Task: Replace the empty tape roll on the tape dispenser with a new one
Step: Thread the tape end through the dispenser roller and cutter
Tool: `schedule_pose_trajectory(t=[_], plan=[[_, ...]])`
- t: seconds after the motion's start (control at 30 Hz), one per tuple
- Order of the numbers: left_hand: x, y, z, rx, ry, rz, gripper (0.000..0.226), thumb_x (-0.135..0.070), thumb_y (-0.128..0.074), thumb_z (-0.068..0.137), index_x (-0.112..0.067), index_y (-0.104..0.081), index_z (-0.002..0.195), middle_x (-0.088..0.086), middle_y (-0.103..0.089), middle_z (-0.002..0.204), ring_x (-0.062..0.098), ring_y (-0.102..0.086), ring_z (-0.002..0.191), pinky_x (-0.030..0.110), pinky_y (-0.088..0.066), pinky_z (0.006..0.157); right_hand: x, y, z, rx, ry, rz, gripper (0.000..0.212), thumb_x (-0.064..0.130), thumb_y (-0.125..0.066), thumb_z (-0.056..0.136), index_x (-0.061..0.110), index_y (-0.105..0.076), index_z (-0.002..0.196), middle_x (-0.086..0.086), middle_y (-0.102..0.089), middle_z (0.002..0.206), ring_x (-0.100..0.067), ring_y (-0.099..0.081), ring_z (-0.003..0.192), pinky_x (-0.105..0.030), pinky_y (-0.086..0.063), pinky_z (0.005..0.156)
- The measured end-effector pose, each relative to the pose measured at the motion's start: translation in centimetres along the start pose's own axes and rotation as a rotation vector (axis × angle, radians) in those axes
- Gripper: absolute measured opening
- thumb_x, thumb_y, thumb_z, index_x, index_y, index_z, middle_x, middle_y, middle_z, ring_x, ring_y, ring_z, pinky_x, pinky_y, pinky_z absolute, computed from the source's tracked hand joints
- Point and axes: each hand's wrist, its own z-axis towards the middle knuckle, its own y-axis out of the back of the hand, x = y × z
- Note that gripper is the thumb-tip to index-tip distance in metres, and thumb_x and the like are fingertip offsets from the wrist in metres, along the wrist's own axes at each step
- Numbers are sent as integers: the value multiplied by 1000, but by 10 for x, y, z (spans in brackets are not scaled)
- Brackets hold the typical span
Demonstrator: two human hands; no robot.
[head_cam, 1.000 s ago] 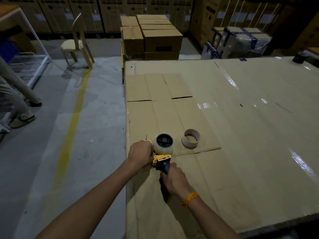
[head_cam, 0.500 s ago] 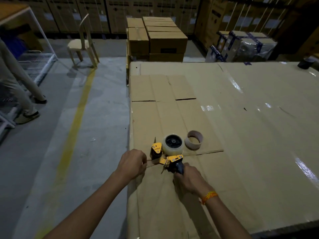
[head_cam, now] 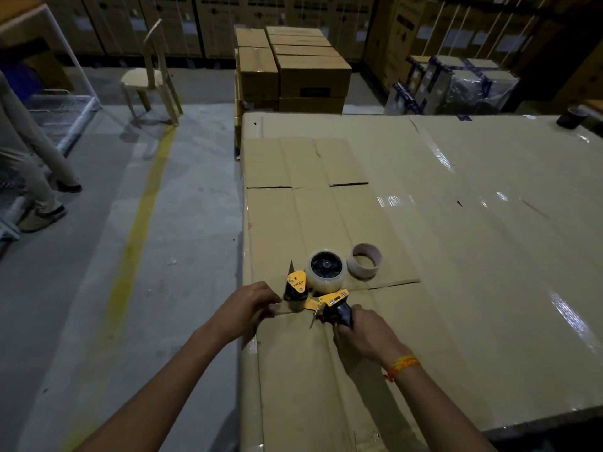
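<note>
A yellow and black tape dispenser [head_cam: 329,300] lies on the cardboard-covered table [head_cam: 473,256] near its left front edge. A full clear tape roll [head_cam: 325,269] sits on its black hub. My right hand [head_cam: 362,332] grips the dispenser's dark handle. My left hand [head_cam: 248,305] pinches the loose end of the tape, which stretches from the roll past the yellow front guard [head_cam: 296,283]. The empty cardboard core [head_cam: 364,265] lies on the table just right of the roll.
The table's left edge runs right by my left hand, with concrete floor and a yellow line [head_cam: 137,230] beyond. Stacked cartons [head_cam: 293,70] stand past the far end. A chair [head_cam: 150,79] and a person's legs [head_cam: 29,164] are at the left. A dark roll [head_cam: 571,117] sits far right.
My left hand came off the roll and drew back to the left, now pinching the tape end. The front guard of the dispenser came into view. My right hand kept the handle.
</note>
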Motion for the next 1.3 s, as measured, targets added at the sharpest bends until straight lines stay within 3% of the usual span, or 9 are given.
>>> schedule_pose_trajectory(t=[0.1, 0.2, 0.3, 0.4, 0.6, 0.73, 0.83, 1.0, 1.3], plan=[[0, -4, -5, -54, 114, -145, 17, -19, -79, 96, -16, -82, 112, -4, -78, 103, -4, -71, 91, 23, -60, 82, 0, 0, 1, -4, -1, -11, 37, 42, -62, 97, 10, -57, 115, -17, -71, 115, -32, -64, 94, -34, -40, 69], [-5, -12, -9, -50, 287, -296, 37, -22, -91, 84, -19, -80, 119, -10, -78, 109, -18, -68, 99, 9, -57, 83, 0, -1, 1, -9, 1, -20, 35, 43, -62, 97, 12, -56, 112, -16, -71, 114, -31, -65, 93, -38, -47, 71], [-15, -20, -6, -72, 383, -385, 42, -21, -95, 79, -16, -80, 119, -10, -79, 108, -14, -71, 96, 6, -56, 78, 0, -2, 1, -11, 5, -30, 30, 43, -62, 97, 16, -49, 102, -17, -71, 113, -34, -67, 100, -35, -42, 69], [-22, -23, -2, -92, 432, -449, 19, -8, -87, 87, -11, -84, 106, -9, -79, 95, -12, -74, 85, 9, -57, 69, 2, -6, 0, -60, -32, -19, 32, 44, -64, 97, 15, -51, 105, -16, -70, 114, -34, -68, 101, -33, -40, 68], [-19, -21, -1, -125, 401, -384, 6, -12, -85, 89, -16, -88, 92, -7, -83, 85, -4, -77, 80, 10, -59, 70, 19, -25, -7, -248, -93, -68, 36, 40, -63, 97, 14, -54, 120, -10, -70, 119, -32, -70, 109, -35, -46, 73], [-20, 10, 19, -118, 296, -252, 4, -14, -89, 85, -15, -88, 89, -5, -82, 83, 3, -75, 77, 25, -63, 74, 27, -23, -6, -243, -132, 19, 29, 36, -63, 94, 13, -61, 112, -13, -71, 113, -36, -70, 105, -36, -47, 71], [-35, 52, 47, 51, 216, -175, 14, -17, -95, 79, -13, -87, 90, -10, -80, 79, 1, -74, 74, 20, -58, 71, 25, -14, -8, -194, -114, 175, 21, 36, -66, 92, 15, -61, 93, -14, -72, 101, -36, -69, 94, -34, -42, 63], [-80, 115, 99, 357, 97, -30, 19, -26, -98, 74, -18, -86, 86, -8, -84, 82, 4, -78, 78, 22, -61, 73, 24, -20, -32, -1, -59, 557, 22, 33, -69, 93, 15, -66, 81, 3, -61, 66, -14, -54, 57, -29, -41, 55], [-121, 123, 148, 704, 13, 73, 11, -23, -82, 94, -12, -81, 97, -4, -79, 85, 8, -70, 80, 25, -54, 77, 39, -32, -72, 148, -166, 873, 25, 40, -70, 95, 16, -67, 89, -4, -57, 67, -13, -50, 43, -26, -40, 46]])
